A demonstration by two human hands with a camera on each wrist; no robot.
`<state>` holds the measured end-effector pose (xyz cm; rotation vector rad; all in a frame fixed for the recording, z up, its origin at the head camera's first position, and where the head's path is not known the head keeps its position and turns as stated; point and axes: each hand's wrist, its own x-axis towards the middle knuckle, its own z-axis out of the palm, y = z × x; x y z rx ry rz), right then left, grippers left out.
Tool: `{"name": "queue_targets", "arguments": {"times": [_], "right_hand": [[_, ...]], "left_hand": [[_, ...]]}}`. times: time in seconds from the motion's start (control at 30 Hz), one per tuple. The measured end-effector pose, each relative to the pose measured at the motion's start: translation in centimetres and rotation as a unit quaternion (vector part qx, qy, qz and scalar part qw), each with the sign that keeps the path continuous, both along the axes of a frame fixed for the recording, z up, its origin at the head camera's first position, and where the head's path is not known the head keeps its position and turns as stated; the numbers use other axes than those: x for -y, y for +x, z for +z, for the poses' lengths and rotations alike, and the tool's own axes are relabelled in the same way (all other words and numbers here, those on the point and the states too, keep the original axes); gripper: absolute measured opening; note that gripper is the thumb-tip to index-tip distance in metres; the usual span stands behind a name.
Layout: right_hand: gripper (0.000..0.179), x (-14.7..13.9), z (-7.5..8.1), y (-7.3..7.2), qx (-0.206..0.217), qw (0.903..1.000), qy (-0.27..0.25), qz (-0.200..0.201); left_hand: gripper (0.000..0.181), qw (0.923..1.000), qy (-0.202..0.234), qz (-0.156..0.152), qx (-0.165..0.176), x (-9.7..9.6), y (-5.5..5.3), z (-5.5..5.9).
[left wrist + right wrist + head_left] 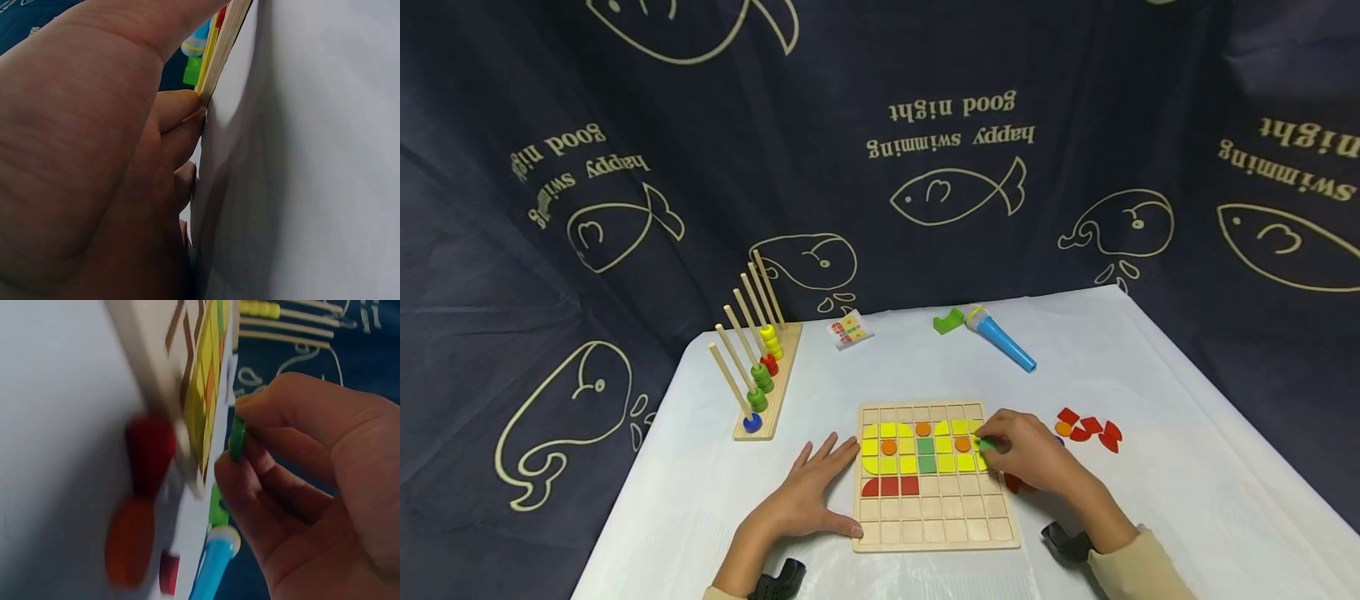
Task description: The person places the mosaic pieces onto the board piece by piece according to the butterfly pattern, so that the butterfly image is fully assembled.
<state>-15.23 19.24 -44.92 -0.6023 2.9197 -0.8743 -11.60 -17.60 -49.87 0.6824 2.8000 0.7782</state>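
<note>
A wooden grid board (936, 533) lies on the white table. Yellow tiles (889, 429), orange discs (922, 429) and green squares (927, 463) fill part of its upper rows. Three red tiles (890, 486) sit in a row below them. Beside the board's left edge my left hand (801, 496) rests with fingers spread, fingertips and thumb against the frame. My right hand (1033, 450) is over the board's right side, pinching a small green tile (237, 439) between thumb and fingertips. That hand covers some cells at the right edge.
Loose red pieces (1091, 425) and an orange disc (1063, 428) lie right of the board. At the back are a blue toy microphone (1006, 342), a green block (948, 322) and a pattern card (850, 330). A peg stand (784, 367) with coloured beads stands left.
</note>
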Motion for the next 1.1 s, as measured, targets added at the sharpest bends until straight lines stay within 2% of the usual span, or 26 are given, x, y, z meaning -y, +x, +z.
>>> {"name": "queue_targets", "arguments": {"times": [0.2,0.33,0.5,0.67,0.87,1.1], "right_hand": [[0.024,2.2,-0.2,0.9,-0.023,0.9967,0.005,0.077],[0.019,3.4,-0.6,1.5,-0.046,0.9918,0.017,0.118],[0.014,5.0,-0.9,2.1,-0.072,0.9843,0.007,0.161],[0.014,6.1,-1.2,2.4,-0.077,0.9799,0.006,0.184],[0.016,6.5,-1.3,2.4,-0.06,0.9804,0.012,0.188],[0.014,6.5,-1.3,2.6,-0.065,0.9795,0.027,0.188]], "left_hand": [[0.123,1.0,-0.003,0.0,0.0,0.0,0.0,0.0],[0.123,1.0,-0.003,-0.001,0.001,0.0,0.0,0.0],[0.123,1.0,-0.001,-0.003,0.0,0.1,0.1,0.0],[0.123,1.0,-0.003,-0.004,-0.003,0.0,0.0,0.0],[0.122,1.0,-0.001,-0.006,-0.005,0.0,0.1,0.1],[0.123,0.9999,0.004,-0.007,-0.012,0.0,0.2,0.1]]}}
